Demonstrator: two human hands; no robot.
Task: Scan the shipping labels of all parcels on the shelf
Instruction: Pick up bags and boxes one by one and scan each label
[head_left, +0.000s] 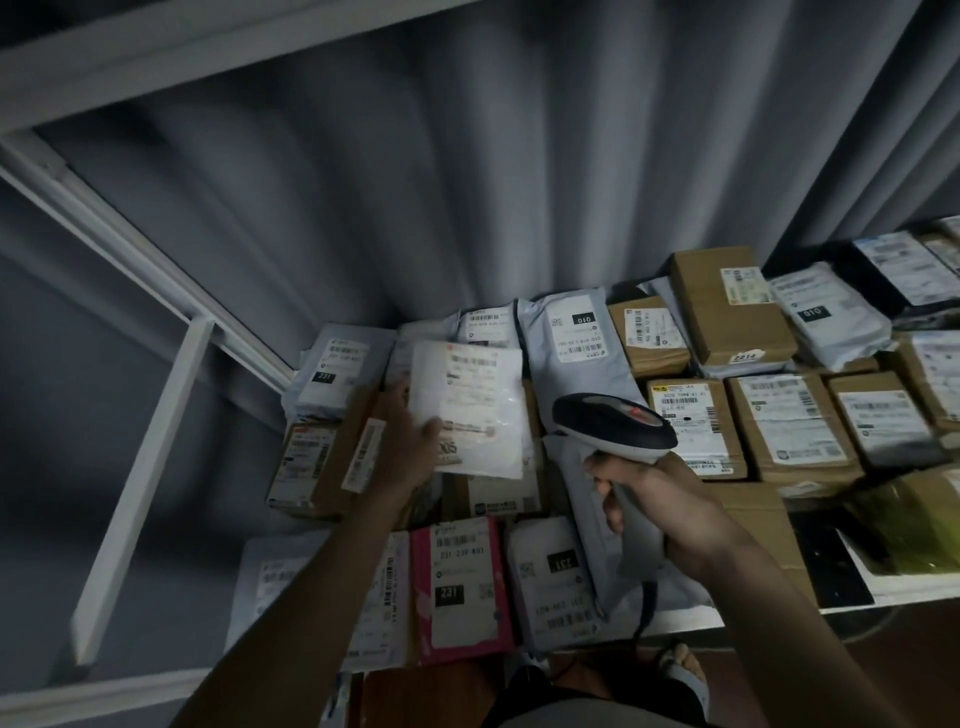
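The white mailer (475, 410), pinched in our left hand (410, 441), could sag and blur its label; our right hand (670, 514) grips the scanner (613, 428).

Labelled parcels (737, 415) crowded flat on white shelf (779, 605)

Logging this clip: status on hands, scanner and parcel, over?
Left hand holds white parcel tilted up, label facing camera. Right hand grips scanner, head beside the parcel. Nothing between scanner and label.
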